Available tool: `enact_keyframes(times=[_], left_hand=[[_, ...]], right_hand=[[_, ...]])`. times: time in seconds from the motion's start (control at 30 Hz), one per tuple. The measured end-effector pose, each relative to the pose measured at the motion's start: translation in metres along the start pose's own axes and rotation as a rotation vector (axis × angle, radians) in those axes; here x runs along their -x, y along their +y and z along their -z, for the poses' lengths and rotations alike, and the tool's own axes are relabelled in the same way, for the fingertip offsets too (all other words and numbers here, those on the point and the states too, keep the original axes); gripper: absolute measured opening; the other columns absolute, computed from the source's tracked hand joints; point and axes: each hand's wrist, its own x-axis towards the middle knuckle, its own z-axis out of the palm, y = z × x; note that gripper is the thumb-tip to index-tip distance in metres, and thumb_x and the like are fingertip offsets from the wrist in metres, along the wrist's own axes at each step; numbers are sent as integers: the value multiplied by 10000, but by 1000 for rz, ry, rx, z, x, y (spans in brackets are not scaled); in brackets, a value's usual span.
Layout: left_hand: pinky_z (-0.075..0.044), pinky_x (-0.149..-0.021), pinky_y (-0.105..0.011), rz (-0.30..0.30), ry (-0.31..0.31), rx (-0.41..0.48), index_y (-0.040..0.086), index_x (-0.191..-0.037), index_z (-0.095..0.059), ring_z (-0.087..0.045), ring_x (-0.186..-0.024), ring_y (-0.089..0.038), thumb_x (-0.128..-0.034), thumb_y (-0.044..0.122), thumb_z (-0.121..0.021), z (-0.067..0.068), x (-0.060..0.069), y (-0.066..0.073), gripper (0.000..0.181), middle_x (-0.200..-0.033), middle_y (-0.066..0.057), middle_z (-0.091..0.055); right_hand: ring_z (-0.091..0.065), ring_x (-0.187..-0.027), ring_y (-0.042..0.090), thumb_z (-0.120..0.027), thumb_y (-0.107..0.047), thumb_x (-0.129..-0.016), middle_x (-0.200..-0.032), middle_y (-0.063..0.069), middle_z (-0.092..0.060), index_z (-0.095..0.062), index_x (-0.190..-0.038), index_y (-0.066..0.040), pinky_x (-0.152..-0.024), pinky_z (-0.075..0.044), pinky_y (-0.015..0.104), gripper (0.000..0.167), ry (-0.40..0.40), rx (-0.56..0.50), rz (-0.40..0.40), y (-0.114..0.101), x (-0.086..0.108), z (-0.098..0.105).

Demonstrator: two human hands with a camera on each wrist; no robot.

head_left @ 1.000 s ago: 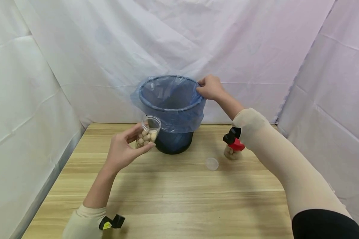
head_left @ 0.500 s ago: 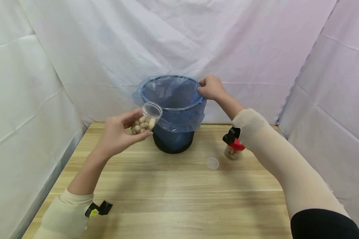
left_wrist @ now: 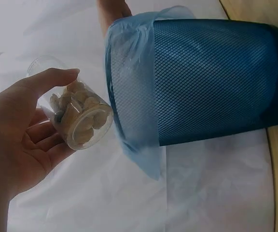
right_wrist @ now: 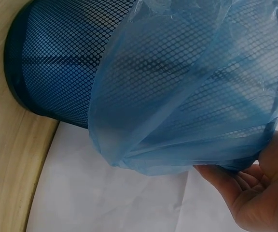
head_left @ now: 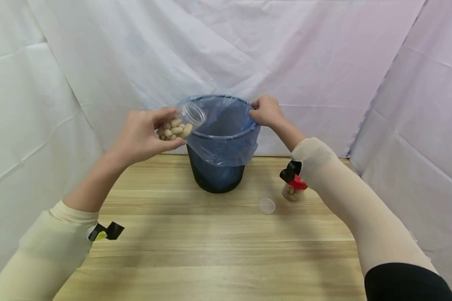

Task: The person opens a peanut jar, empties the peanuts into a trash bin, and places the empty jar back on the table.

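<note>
My left hand (head_left: 143,133) grips a clear plastic jar (left_wrist: 78,113) part filled with peanuts (head_left: 175,129). The jar has no lid on and tilts with its mouth toward the right, at the left rim of a mesh trash can (left_wrist: 211,82). A blue plastic bag (right_wrist: 177,106) lines the can and folds down over its rim. At the can's right rim, my right hand (head_left: 266,110) pinches the bagged edge between thumb and fingers. The peanuts lie inside the jar, toward its lower side.
A round translucent lid (head_left: 267,206) lies flat on the wooden table (head_left: 211,251). Right of it stands another jar (head_left: 291,192) with peanuts, partly hidden by the right wrist mount. White cloth (head_left: 143,54) hangs behind and on both sides.
My left hand has risen with the jar from in front of the can to rim height, and the jar has tipped further right. My right hand stays at the rim.
</note>
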Motion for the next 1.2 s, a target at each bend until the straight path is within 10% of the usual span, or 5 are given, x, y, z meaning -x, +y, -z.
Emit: enact_keyframes(times=[0.2, 0.53, 0.83, 1.2], left_hand=[[-513, -684, -318, -6, -86, -111, 56, -1445, -692, -679, -758, -220, -852, 222, -916, 9, -21, 3, 656, -962, -123, -798], [-571, -778, -463, -64, -236, -187, 60, -1454, -673, -736, -883, -290, -874, 181, -882, 8, -48, -4, 628, -1179, -157, -793], [-551, -752, -483, -110, -322, -269, -12, -1459, -647, -709, -768, -310, -861, 59, -826, 9, -72, -10, 628, -1060, -189, -807], [-573, -718, -480, -108, -396, -389, 27, -1513, -612, -717, -794, -318, -919, 42, -738, 7, -83, -15, 607, -1048, -198, -805]], right_hand=[[-258, -489, 86, -533, -118, -1008, -609, -13, -599, -701, -1412, -32, -580, -317, 300, 445, 7, 4, -6, 0, -1, 1], [-288, -522, 98, -526, -95, -996, -532, -56, -372, -797, -1246, -6, -616, -328, 308, 380, 15, -19, 29, 1, -1, -3], [-219, -548, 107, -528, -71, -985, -572, -61, -242, -486, -667, -136, -629, -275, 314, 328, 51, -6, 60, 3, 0, -6], [-218, -543, 104, -526, -83, -1002, -567, -60, -248, -596, -757, -88, -619, -279, 316, 256, 41, -6, 31, 2, -1, -4]])
